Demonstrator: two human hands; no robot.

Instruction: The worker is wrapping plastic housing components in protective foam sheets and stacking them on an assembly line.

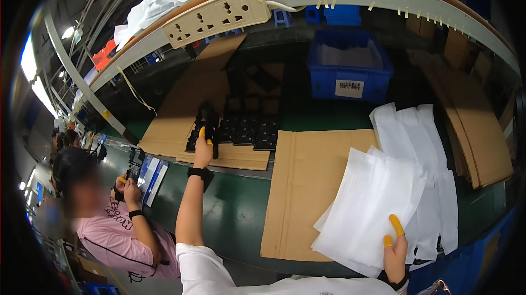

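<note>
My left hand (204, 151) reaches far out over the bench, yellow covers on its fingertips. Its fingers are closed on a black plastic part (206, 113), raised at the left end of several similar flat black parts (246, 130) lying on cardboard. At the lower right, my right hand (395, 256) grips the near edge of a thin white sheet or sleeve (372, 202). Yellow covers show on two of its fingers; the others are hidden. More white sleeves (408, 130) lie fanned beneath and beside it, partly over a brown cardboard sheet (296, 185).
A blue bin (350, 78) with white contents stands at the back. Cardboard sheets (474, 114) lean at the right. A shelf with a power strip (219, 16) crosses above. At the left, another person (123, 229) in pink holds a black part near a blue-and-white packet (152, 177).
</note>
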